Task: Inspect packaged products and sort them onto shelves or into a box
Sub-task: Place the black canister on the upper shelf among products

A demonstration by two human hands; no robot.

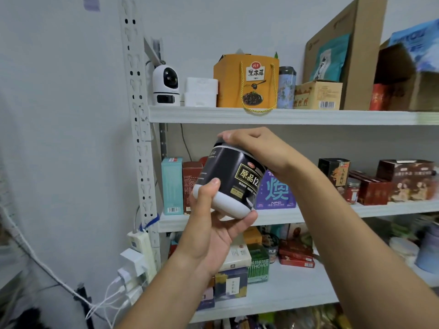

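Shelving (285,115) behind: black jar (234,176) tilted, under inspection.
Left hand (213,229) cups base, right hand (259,148) grips top; rotate slowly, label visible.

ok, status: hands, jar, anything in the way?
Left hand grips jar base, right hand grips its top. Jar tilted, held in front of middle shelf. Purple box on that shelf directly behind jar.

Glossy black-labelled jar (231,184); matt cardboard box (317,95); painted metal shelf (273,115).
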